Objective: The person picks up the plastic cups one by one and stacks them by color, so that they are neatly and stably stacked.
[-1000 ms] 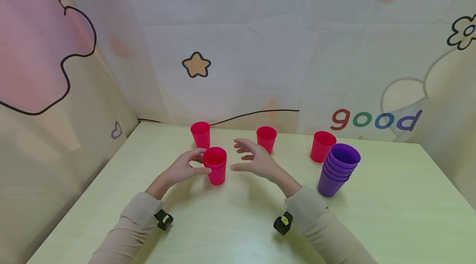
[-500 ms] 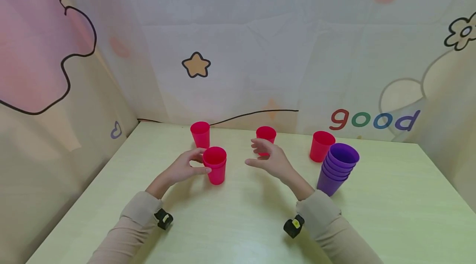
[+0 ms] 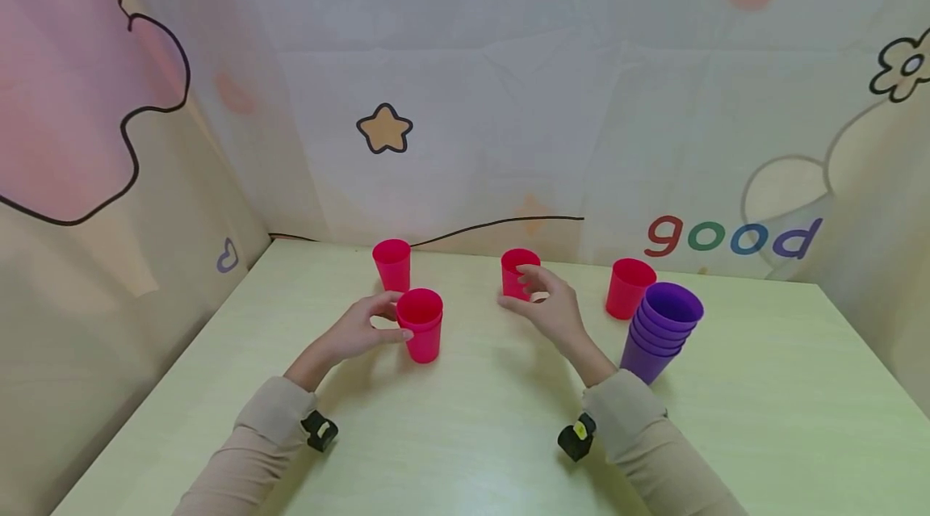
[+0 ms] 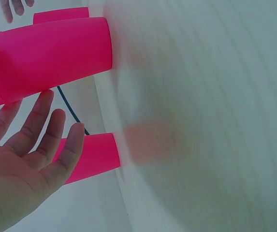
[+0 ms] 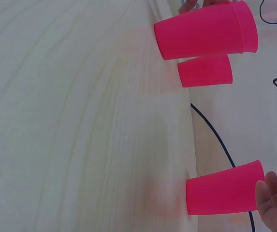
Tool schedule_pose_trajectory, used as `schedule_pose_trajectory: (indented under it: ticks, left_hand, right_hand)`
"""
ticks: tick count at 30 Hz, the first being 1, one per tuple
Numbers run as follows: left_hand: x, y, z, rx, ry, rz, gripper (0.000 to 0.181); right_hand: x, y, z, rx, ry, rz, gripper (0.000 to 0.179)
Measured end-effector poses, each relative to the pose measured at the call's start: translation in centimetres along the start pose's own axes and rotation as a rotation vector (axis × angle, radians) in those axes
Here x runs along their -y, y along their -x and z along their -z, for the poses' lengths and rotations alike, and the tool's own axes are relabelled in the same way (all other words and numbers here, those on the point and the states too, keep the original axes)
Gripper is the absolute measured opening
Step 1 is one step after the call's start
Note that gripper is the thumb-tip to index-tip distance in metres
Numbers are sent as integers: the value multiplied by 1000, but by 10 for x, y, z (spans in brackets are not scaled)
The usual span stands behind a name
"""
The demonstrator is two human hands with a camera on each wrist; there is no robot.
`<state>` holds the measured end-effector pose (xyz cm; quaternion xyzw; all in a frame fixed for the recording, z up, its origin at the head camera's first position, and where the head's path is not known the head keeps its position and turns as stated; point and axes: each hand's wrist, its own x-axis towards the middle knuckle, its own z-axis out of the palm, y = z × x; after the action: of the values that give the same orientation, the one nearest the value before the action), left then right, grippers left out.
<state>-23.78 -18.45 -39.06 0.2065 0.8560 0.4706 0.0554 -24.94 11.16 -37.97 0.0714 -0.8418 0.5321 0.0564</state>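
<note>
My left hand (image 3: 363,328) holds a nested pair of red cups (image 3: 424,342) upright on the table, thumb on the near side and fingers behind. In the left wrist view its thumb and a forefinger touch the upper part of the pair (image 4: 56,53). My right hand (image 3: 558,312) is beside the middle red cup (image 3: 511,275) at the back, overlapping its right side. In the right wrist view the fingers are extended near that cup's rim (image 5: 254,183); whether they touch it is unclear. Another red cup (image 3: 392,264) stands behind the held pair.
A red cup (image 3: 629,290) stands at the back right, partly behind a leaning-looking stack of purple cups (image 3: 650,354). The pale table (image 3: 450,451) meets a printed cloth backdrop (image 3: 465,136) at its far edge. Dark devices (image 3: 576,437) sit on both wrists.
My right hand has moved away from the nested red pair, to the right and up to the middle red cup. The left hand and the cups have stayed put.
</note>
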Motion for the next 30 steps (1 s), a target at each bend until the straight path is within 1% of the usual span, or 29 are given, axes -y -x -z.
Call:
schedule_pose_trajectory:
  ticks: [6, 9, 15, 18, 19, 22, 24, 30]
  left_hand:
    - [0, 2, 1, -3, 14, 3, 49]
    - [1, 3, 1, -6, 22, 12, 48]
    - [1, 3, 1, -9, 15, 31, 49]
    - [0, 2, 0, -7, 14, 36, 49]
    - [0, 2, 0, -7, 15, 35, 49]
    - [0, 2, 0, -5, 13, 31, 50]
    - [0, 2, 0, -3, 10, 28, 51]
    - [0, 1, 1, 3, 28, 29, 50]
  right_hand:
    - [-7, -8, -2, -56, 31, 12, 63]
    - [-11, -13, -3, -82, 40, -6, 67]
    - [-18, -23, -5, -151, -19, -35, 72]
    - [-19, -27, -5, -177, -12, -46, 74]
    - [-19, -28, -5, -183, 2, -50, 75]
    - [-20, -32, -6, -183, -4, -59, 77]
    - [-20, -34, -7, -176, -27, -61, 77]
    - [-24, -42, -12, -170, -41, -84, 76]
